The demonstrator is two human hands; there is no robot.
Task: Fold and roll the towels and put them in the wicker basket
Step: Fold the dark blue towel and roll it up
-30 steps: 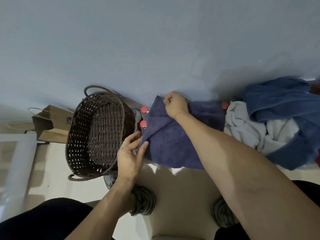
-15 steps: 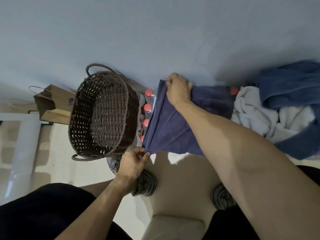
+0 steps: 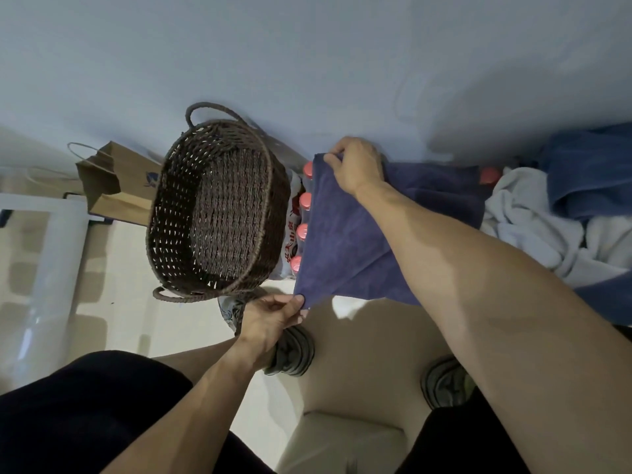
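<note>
Now your left hand [image 3: 270, 319] and right hand [image 3: 355, 165] are pinching the purple towel [image 3: 345, 248] at centre frame, hiding the bottles [image 3: 301, 230]; the basket [image 3: 219, 213] is sitting left.

A dark brown open-weave wicker basket [image 3: 219, 220] is sitting beside a navy towel [image 3: 345, 241]. Red-capped bottles [image 3: 304, 203] are showing between them, white towels [image 3: 533, 227] lying nearby.

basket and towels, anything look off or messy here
The basket is tipped, its opening facing the camera, and holds nothing. Right of the purple towel that the left hand and right hand hold by its corners, white towels and a blue towel lie in an unfolded heap. Nothing looks spilled or damaged.
</note>
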